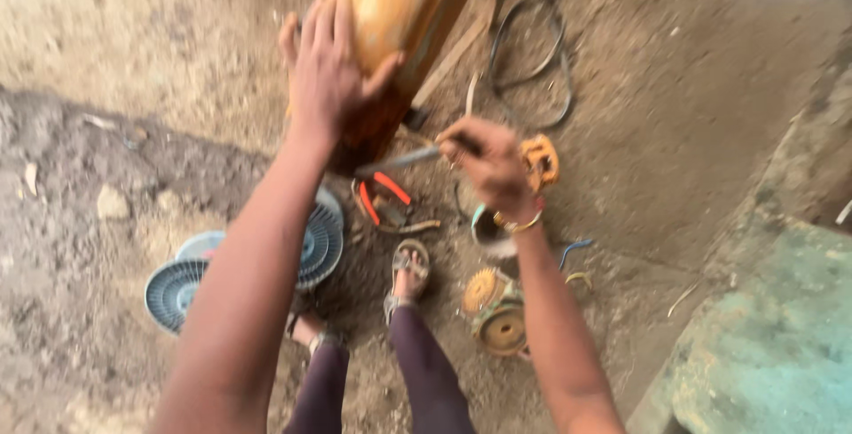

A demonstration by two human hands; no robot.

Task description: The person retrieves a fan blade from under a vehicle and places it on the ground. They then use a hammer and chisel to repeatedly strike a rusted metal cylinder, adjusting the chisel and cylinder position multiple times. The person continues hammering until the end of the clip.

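My left hand (327,66) lies flat with spread fingers against a rusty orange metal cylinder (399,17) that leans up and away at the top centre. My right hand (490,163) grips a thin metal tool (399,161), perhaps a screwdriver, whose tip points left toward the cylinder's base. A bangle sits on that wrist. My two feet in sandals (408,274) stand on the dirt below.
Two blue fan grilles (182,288) lie on the dirt floor at left. Orange-handled pliers (382,199), an orange part (541,161) and motor parts with copper windings (493,310) lie about my feet. A black cable loop (532,61) lies beyond. A green slab (781,345) fills the lower right.
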